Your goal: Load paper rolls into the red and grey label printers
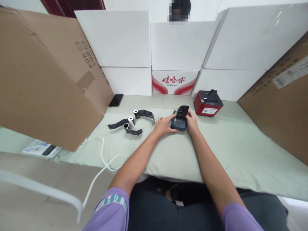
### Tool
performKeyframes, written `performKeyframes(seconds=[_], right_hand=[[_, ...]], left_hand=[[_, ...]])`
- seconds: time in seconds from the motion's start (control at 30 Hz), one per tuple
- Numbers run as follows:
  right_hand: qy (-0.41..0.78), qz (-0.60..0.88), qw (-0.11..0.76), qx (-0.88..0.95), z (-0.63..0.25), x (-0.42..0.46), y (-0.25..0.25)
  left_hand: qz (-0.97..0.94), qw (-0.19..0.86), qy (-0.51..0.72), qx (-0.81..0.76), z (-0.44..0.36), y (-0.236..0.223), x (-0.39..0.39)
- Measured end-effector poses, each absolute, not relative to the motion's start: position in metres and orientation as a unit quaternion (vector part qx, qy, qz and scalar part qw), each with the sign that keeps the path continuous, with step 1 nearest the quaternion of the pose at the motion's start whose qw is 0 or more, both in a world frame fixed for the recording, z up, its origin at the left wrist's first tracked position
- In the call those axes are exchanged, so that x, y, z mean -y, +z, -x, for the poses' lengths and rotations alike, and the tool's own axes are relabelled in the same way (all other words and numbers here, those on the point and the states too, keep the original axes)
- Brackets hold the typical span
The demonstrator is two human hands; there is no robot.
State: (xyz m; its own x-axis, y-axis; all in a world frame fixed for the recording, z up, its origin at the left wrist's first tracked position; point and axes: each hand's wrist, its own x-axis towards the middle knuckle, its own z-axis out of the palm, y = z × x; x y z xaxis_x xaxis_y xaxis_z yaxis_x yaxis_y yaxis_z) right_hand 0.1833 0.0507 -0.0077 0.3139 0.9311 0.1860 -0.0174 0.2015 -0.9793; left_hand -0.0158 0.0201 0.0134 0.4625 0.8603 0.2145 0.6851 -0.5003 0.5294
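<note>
The counter [170, 160] is covered with green cloth [228, 147]. Left of the left hand [164, 125], three paper rolls [131, 120] and a phone [116, 100] are laid; beyond the right hand [192, 120], a red machine [208, 103]. Between both, a dark device [179, 124] is held. White boxes [125, 80] are lined up farther off.

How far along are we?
Apparently done: the red box with black top has a black strip protruding. In hand: a dark, rounded plastic device between the left hand and right hand, its black strip raised. Possibly left: three small rolls with black tails, lying loose.
</note>
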Motion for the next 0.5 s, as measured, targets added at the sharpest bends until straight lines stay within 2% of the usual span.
performKeyframes(seconds=[0.07,0.17,0.3,0.5], right_hand=[[0.316,0.566,0.627,0.432,-0.179,-0.041,-0.009],[0.271,0.638,0.567,0.446,-0.169,-0.022,-0.009],[0.216,0.666,0.496,0.513,-0.149,-0.005,-0.003],[0.131,0.749,0.424,0.492,-0.125,0.006,0.015]], left_hand=[[-0.835,0.191,0.235,-0.459,0.016,0.012,-0.020],[-0.827,0.195,0.228,-0.476,0.016,0.009,-0.020],[-0.836,0.176,0.195,-0.482,0.014,0.004,-0.023],[-0.847,0.185,0.188,-0.461,0.016,0.003,-0.024]])
